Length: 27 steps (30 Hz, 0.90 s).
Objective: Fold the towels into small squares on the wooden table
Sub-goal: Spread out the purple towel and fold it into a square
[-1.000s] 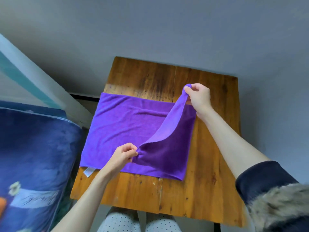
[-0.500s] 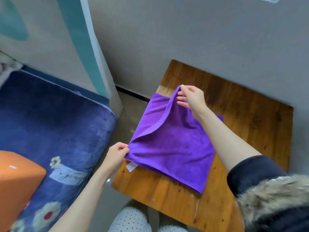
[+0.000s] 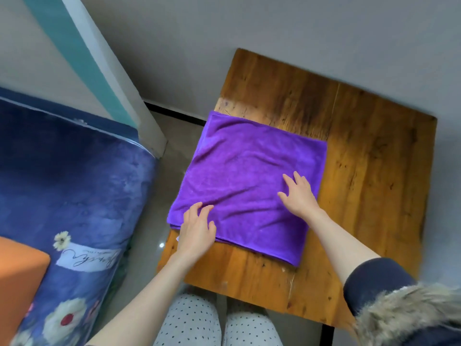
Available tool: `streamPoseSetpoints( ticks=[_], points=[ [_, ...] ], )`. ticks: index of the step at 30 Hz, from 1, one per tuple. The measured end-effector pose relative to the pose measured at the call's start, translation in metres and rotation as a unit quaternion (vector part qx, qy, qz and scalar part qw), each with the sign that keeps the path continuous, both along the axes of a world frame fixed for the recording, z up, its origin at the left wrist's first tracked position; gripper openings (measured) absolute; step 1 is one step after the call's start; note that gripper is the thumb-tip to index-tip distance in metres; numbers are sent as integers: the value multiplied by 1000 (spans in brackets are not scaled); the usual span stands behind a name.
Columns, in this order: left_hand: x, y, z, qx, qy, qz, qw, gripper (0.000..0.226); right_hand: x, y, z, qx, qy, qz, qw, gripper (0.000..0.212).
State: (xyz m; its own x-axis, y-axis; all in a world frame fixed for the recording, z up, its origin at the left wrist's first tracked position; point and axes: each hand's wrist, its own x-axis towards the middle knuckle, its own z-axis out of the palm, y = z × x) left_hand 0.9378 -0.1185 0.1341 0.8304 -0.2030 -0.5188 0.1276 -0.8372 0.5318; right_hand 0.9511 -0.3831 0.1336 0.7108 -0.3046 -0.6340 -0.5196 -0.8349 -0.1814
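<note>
From the head view, the purple microfibre towel (image 3: pixel 249 186) now lies doubled over and flat on the wooden plank worktop (image 3: pixel 361 171). A second ago the right hand was carrying the towel's far corner across, and the left hand pinched the near corner; half a second ago the flap was still raised between them. That flap has since been laid down, so the first fold looks finished and the cloth is now a roughly square, two-layer shape. To judge by the task, it still needs more folding to become a small square, and only this one towel is in view.

The left hand (image 3: pixel 197 228) rests on the towel's near left corner, fingers spread and nearly straight, palm down, partly over the cloth's edge. The right hand (image 3: pixel 298 193) lies flat further in, near the towel's right edge, fingers fanned and pointing away from the person. Neither hand pinches or grips anything; both appear to be pressing or smoothing the top layer, where soft wrinkles run between them.

The towel's left edge hangs just past the worktop's side, beyond the left hand. Further left of that hand is a dark blue flowered blanket (image 3: pixel 74 183). Below both hands, polka-dot trousered knees (image 3: pixel 217 323) show under the worktop's near edge.
</note>
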Motion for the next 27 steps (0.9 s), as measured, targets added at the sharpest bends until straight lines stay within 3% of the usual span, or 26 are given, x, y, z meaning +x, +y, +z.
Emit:
streamPoseSetpoints(
  ticks=[5,11,16,24,27],
  points=[
    [-13,-28,-13,83,50,-89,991,55,-37,-16,-10,-19,13,57,998,72],
    [-6,-56,-14,121,26,-163,979,54,-88,-18,-4,-38,24,-57,997,71],
    [16,-97,-17,124,25,-225,966,40,-135,-16,6,-48,48,-128,989,57],
    [25,-126,-17,102,-12,-404,909,30,-181,-31,10,65,132,-216,965,31],
    [22,-118,-15,61,-8,-404,913,21,-182,-44,4,119,174,-239,948,27]
  ],
)
